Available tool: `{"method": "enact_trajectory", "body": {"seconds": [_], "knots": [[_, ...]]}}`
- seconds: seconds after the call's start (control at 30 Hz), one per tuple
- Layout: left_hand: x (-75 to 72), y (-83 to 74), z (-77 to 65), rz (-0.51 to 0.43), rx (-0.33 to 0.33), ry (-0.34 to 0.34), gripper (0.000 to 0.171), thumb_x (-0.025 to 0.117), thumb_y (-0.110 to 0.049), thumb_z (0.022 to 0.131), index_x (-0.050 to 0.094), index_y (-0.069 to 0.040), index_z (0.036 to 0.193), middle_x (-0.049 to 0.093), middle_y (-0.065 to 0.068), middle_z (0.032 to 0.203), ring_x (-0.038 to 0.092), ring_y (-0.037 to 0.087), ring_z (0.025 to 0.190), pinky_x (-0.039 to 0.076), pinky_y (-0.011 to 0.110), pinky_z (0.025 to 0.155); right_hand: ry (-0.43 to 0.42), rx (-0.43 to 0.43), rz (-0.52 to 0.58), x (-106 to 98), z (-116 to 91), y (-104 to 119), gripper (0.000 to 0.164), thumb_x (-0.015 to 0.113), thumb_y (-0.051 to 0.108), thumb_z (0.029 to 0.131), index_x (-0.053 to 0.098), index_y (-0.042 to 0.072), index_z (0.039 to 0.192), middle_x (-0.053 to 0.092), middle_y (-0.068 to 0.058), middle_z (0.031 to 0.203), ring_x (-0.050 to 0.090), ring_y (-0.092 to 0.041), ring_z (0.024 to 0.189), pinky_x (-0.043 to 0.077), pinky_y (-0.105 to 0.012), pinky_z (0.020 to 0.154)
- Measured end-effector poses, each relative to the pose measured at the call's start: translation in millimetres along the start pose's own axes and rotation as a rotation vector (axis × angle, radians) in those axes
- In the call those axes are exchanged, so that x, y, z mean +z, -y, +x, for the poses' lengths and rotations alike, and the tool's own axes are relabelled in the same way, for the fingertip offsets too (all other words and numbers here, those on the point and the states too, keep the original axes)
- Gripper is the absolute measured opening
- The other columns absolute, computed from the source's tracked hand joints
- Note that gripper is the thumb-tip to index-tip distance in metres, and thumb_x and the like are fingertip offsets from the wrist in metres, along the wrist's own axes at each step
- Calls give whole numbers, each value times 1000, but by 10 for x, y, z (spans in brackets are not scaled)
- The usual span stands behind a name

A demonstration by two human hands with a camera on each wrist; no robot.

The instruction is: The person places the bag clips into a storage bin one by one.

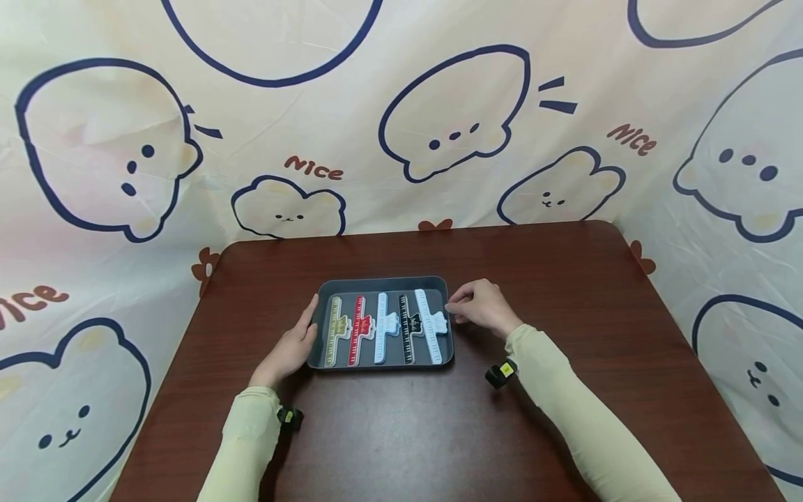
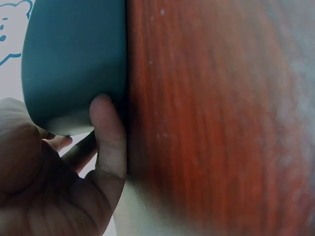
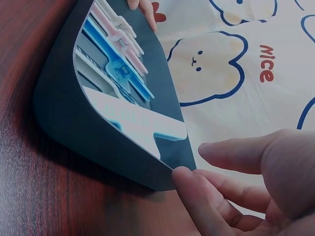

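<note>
A dark grey rectangular tray (image 1: 381,367) holds a row of ruler-edged clips: an olive clip (image 1: 334,332), a red clip (image 1: 359,330), a light blue clip (image 1: 383,328), a black clip (image 1: 408,329) and a pale blue clip (image 1: 429,326), which leans slightly. My left hand (image 1: 287,352) lies along the tray's left end; in the left wrist view, one extended finger (image 2: 109,132) rests on its outer wall. At the opposite end, my right hand (image 1: 486,307) has its fingertips right by the rim. Seen from the right wrist, thumb and fingers are apart around the tray's corner.
The tray is on a brown wooden table (image 1: 389,439) with rounded far corners. A cream curtain (image 1: 439,195) printed with cartoon bears surrounds the table at the back and sides. Small dark devices (image 1: 502,374) are strapped at both wrists.
</note>
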State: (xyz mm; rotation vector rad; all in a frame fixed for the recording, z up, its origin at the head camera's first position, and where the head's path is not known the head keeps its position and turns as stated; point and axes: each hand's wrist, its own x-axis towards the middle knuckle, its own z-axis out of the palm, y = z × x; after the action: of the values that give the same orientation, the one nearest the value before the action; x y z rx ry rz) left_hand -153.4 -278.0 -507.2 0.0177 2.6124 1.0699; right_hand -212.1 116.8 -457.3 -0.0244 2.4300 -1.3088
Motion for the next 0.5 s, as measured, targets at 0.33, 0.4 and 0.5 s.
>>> {"method": "enact_trajectory", "body": {"seconds": [0.33,0.4,0.5], "knots": [[8,8,1,14,-3,-3,63,28,-30,115,-7,-33,167,13,23,172,28,47,152,28,65,121,-4,1,-11,-23,1,-52,19,77,17,95,79,5,109,76,-12,96,77,-30,86,63,-42,86],[6,5,2,13,-6,-3,63,28,-31,115,-7,-34,167,13,22,172,28,47,153,28,65,121,-6,2,-9,-22,9,-72,19,77,18,95,79,5,108,76,-12,96,77,-29,86,63,-42,85],[7,1,2,11,-3,-2,63,28,-31,115,-7,-34,167,13,22,172,28,47,153,28,65,121,-8,1,-6,-25,15,-99,18,78,18,95,79,5,107,75,-12,95,77,-28,84,63,-42,84]]}}
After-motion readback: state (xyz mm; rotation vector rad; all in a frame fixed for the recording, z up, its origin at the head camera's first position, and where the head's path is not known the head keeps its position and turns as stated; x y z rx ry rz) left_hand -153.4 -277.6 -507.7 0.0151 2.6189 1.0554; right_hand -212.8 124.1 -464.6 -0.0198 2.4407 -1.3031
